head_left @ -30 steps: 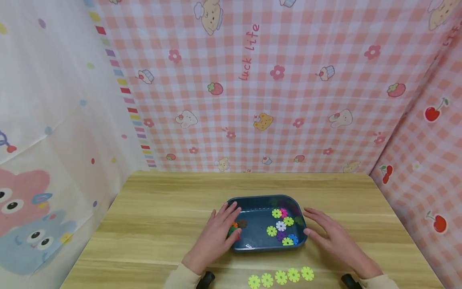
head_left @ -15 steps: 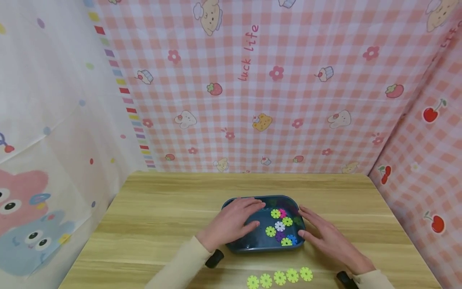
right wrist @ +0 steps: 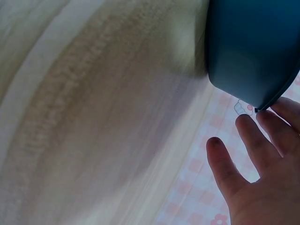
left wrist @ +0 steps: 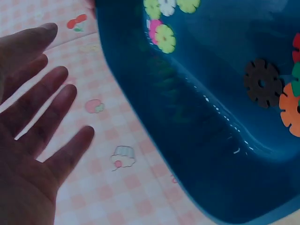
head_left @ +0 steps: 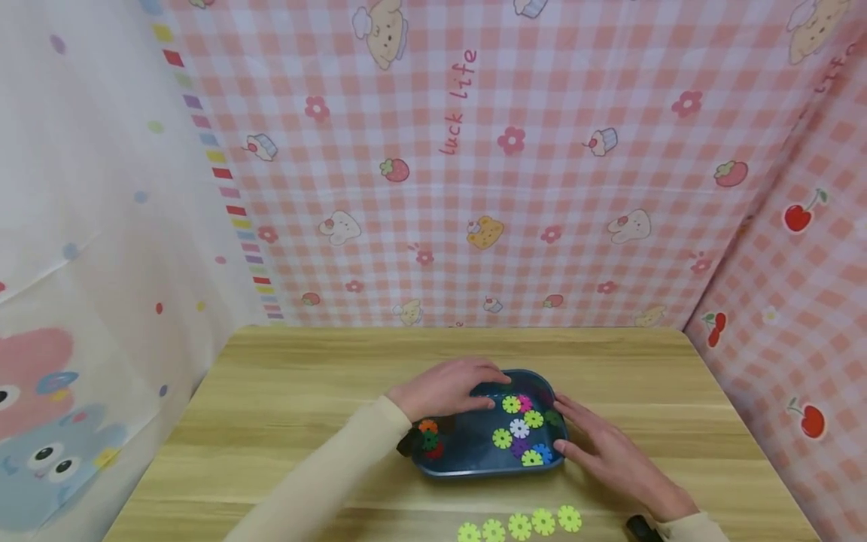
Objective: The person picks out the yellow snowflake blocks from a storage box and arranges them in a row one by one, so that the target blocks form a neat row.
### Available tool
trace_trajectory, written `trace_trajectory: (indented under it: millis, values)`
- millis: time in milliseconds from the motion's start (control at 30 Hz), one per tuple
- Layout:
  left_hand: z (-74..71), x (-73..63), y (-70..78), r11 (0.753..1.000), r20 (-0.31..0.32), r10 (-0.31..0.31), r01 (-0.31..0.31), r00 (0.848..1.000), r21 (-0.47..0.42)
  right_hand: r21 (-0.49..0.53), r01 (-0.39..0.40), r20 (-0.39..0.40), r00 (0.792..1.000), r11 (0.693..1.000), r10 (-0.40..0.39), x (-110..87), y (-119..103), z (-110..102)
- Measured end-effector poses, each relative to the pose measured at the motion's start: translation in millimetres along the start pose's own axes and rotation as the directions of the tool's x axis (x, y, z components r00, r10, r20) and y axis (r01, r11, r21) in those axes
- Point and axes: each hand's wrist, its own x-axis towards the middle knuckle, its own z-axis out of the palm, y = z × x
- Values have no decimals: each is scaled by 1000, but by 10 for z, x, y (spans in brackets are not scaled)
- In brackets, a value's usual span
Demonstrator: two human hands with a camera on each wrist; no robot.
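A dark blue tray point(head_left: 467, 448) lies on the table with slotted plastic discs in it. My left hand point(head_left: 447, 388) reaches across its far-left rim, fingers extended toward the far side. In the left wrist view that hand point(left wrist: 28, 173) has spread fingers and holds nothing. Beside the tray's right end is my right hand point(head_left: 616, 455), its fingertips and thumb right at the rim. The right wrist view shows this hand point(right wrist: 262, 173) with straight fingers near the tray's corner. Yellow-green, white and blue discs lie right; brown point(left wrist: 262, 83), orange point(left wrist: 291, 112), green and red ones lie left.
Several yellow-green discs point(head_left: 519, 526) form a row on the wooden table point(head_left: 305, 376) in front of the tray. A pink checked cloth point(head_left: 433, 188) hangs behind the table, with more cloth at both sides.
My left hand has moved from the tray's left end across to its far side, uncovering the orange, green and red discs again. My right hand has edged slightly left at the rim.
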Motion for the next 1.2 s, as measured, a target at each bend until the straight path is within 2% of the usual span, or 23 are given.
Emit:
trace_trajectory:
  millis: [200, 300, 433, 700, 1000, 1200]
  values:
    - [116, 169, -87, 1000, 63, 14, -14, 998, -11, 20, -40, 21, 999, 999, 39, 6, -2, 21]
    - [208, 236, -127, 999, 81, 25, -22, 996, -47, 24, -40, 23, 999, 999, 39, 10, 6, 35]
    - [318, 291, -165, 993, 97, 16, -4, 995, -117, 21, -39, 22, 999, 999, 38, 12, 8, 37]
    - [490, 363, -225, 983, 117, 9, 13, 993, -182, 18, -57, 34, 998, 998, 56, 4, -20, 15]
    - [678, 435, -244, 987, 127, -17, 37, 992, -157, 15, -21, 25, 999, 1000, 20, -10, 2, 26]
    - [752, 449, -231, 996, 126, -8, 20, 992, -92, 24, -28, 26, 999, 999, 28, -12, 10, 25]
